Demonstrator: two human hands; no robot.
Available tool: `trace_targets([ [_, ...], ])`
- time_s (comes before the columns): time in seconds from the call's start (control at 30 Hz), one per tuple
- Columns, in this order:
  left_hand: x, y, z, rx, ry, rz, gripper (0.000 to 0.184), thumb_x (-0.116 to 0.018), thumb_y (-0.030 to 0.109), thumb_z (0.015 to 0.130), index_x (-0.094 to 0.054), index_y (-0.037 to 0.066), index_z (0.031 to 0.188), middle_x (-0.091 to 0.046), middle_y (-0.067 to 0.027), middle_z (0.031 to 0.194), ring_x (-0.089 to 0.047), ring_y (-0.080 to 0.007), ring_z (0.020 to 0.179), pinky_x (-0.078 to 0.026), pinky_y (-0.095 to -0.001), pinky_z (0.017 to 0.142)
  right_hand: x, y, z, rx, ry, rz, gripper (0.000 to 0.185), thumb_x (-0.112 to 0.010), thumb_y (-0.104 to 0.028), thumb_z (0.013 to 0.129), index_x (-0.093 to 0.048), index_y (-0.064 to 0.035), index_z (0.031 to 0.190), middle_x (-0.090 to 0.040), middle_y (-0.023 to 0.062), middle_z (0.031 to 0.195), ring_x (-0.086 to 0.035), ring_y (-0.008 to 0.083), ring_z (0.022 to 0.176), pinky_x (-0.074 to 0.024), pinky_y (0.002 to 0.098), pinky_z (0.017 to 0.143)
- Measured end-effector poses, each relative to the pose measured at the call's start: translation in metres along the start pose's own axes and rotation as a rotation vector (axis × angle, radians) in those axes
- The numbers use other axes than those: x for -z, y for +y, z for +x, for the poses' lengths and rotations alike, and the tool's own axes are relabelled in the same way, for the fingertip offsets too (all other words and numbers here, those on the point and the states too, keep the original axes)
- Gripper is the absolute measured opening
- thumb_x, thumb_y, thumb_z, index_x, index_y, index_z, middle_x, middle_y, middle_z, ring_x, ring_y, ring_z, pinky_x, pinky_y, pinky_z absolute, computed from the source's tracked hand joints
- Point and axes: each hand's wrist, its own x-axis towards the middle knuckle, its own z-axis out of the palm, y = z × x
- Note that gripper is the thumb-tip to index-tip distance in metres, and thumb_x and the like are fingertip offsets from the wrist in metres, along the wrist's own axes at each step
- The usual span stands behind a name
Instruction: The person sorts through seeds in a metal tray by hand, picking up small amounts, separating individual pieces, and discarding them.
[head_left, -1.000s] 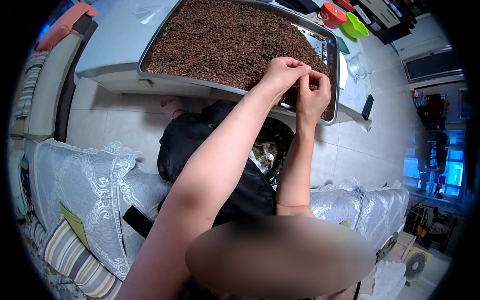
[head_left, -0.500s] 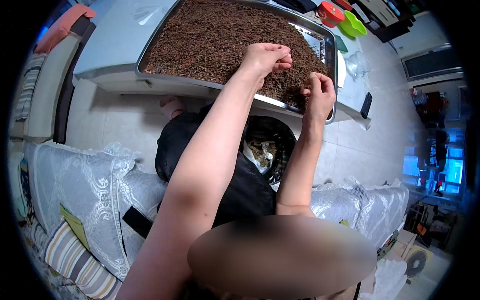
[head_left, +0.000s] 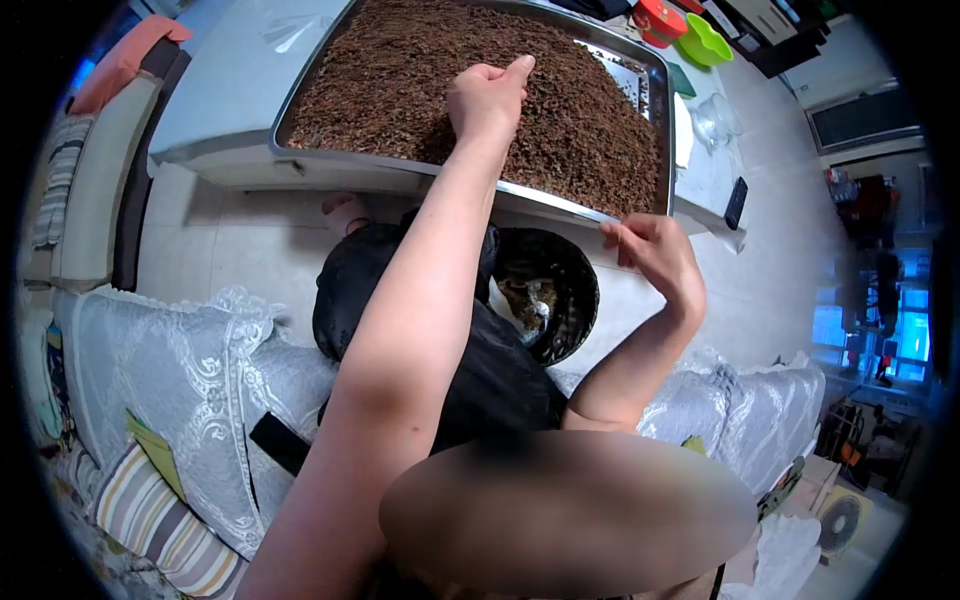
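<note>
A large metal tray (head_left: 285,120) is spread with small dried brown bits (head_left: 420,60), like dried buds or peppercorn husks. My left hand (head_left: 487,100) is closed above the middle of the heap, thumb against the curled fingers; what it holds, if anything, is hidden. Just outside the tray's front right edge, my right hand (head_left: 655,255) has its thumb and fingertips pinched together. Whatever may be between them is too small to make out. Below and left of that hand, a dark woven waste basket (head_left: 578,295) stands on the floor, with a pale liner and brownish scraps inside.
The tray rests on a pale table (head_left: 220,95). At its far right are a red container (head_left: 660,22), a green bowl (head_left: 706,42), a clear glass bowl (head_left: 716,122) and a black remote (head_left: 736,203). A lace-covered sofa (head_left: 180,370) lies behind my arms.
My left hand has moved up and left over the heap. My right hand has drawn back from above the tray, past its front edge toward the basket.
</note>
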Motion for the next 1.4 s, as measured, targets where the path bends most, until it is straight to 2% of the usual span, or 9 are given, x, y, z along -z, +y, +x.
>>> trace_targets([
  [0.1,0.005,0.006,-0.004,-0.046,0.023,0.065,0.034,-0.078,0.035,0.081,-0.066,0.005,0.072,-0.070,-0.0054,0.070,-0.067,-0.0158,0.067,-0.053,-0.0327,0.068,-0.021,0.013,0.026,0.221,0.420,0.117,0.019,-0.071,-0.022,0.087,-0.071,-0.0034,0.090,-0.068,0.0099,0.073,-0.062,0.0171,0.065,-0.0477,0.0327,0.062],
  [0.23,0.000,-0.002,0.001,-0.280,0.077,0.175,0.019,-0.071,0.024,0.082,-0.073,0.010,0.095,-0.073,-0.0053,0.093,-0.069,-0.0195,0.086,-0.055,-0.0344,0.080,-0.042,-0.009,0.058,0.395,0.796,0.137,0.014,-0.073,-0.016,0.083,-0.072,-0.0056,0.093,-0.067,0.0115,0.084,-0.064,0.0243,0.076,-0.0505,0.0350,0.070],
  [0.4,0.002,0.009,-0.013,-0.440,0.150,0.408,0.025,-0.066,0.016,0.081,-0.073,0.014,0.105,-0.070,-0.0073,0.108,-0.066,-0.0250,0.098,-0.052,-0.0370,0.090,-0.066,-0.026,0.091,0.437,0.999,-0.080,0.021,-0.078,-0.017,0.079,-0.071,-0.0054,0.095,-0.064,0.0110,0.082,-0.062,0.0277,0.076,-0.0504,0.0385,0.074],
  [0.5,0.003,0.009,-0.010,-0.398,0.085,0.341,0.023,-0.065,0.016,0.082,-0.074,0.013,0.103,-0.070,-0.0077,0.107,-0.066,-0.0256,0.098,-0.051,-0.0371,0.091,-0.069,-0.024,0.098,0.404,0.973,0.090,0.014,-0.076,-0.015,0.080,-0.071,-0.0048,0.088,-0.064,0.0103,0.080,-0.062,0.0276,0.075,-0.0507,0.0381,0.072],
  [0.67,-0.009,-0.003,-0.002,-0.215,-0.182,0.122,0.018,-0.066,0.017,0.082,-0.076,0.012,0.097,-0.074,-0.0089,0.094,-0.070,-0.0234,0.088,-0.055,-0.0352,0.083,-0.060,-0.003,0.108,0.359,0.826,0.667,0.020,-0.073,-0.019,0.088,-0.074,-0.0032,0.100,-0.070,0.0017,0.076,-0.058,0.0067,0.065,-0.0440,0.0255,0.056],
  [0.8,-0.024,-0.015,-0.009,-0.174,-0.406,0.112,0.019,-0.066,0.016,0.087,-0.075,0.006,0.100,-0.073,-0.0080,0.090,-0.069,-0.0171,0.080,-0.054,-0.0299,0.076,-0.052,-0.009,0.101,0.216,0.673,0.947,0.019,-0.074,-0.022,0.089,-0.075,-0.0045,0.096,-0.064,-0.0029,0.074,-0.052,0.0033,0.063,-0.0378,0.0186,0.054],
  [1.0,-0.028,-0.009,-0.029,0.012,-0.627,-0.103,0.027,-0.071,0.023,0.090,-0.071,0.000,0.105,-0.072,-0.0059,0.090,-0.066,-0.0091,0.075,-0.054,-0.0214,0.064,-0.059,-0.008,0.108,0.328,0.735,0.828,0.019,-0.075,-0.018,0.087,-0.073,-0.0011,0.096,-0.065,0.0013,0.077,-0.056,0.0097,0.067,-0.0443,0.0240,0.060],
  [1.13,-0.032,-0.016,-0.027,0.013,-0.594,-0.115,0.022,-0.071,0.019,0.091,-0.071,0.001,0.103,-0.071,-0.0054,0.089,-0.065,-0.0097,0.074,-0.055,-0.0220,0.063,-0.062,-0.021,0.101,0.552,1.044,0.274,0.011,-0.071,-0.010,0.085,-0.070,0.0003,0.089,-0.064,0.0100,0.084,-0.062,0.0206,0.077,-0.0491,0.0320,0.071],
  [1.4,-0.028,-0.016,-0.023,0.309,-0.611,-0.428,0.018,-0.064,0.012,0.093,-0.067,-0.002,0.104,-0.068,-0.0081,0.091,-0.065,-0.0126,0.078,-0.055,-0.0223,0.066,-0.059,-0.023,0.102,0.416,0.759,0.961,0.014,-0.073,-0.013,0.088,-0.070,-0.0006,0.095,-0.067,0.0037,0.086,-0.060,0.0105,0.074,-0.0480,0.0252,0.066],
])
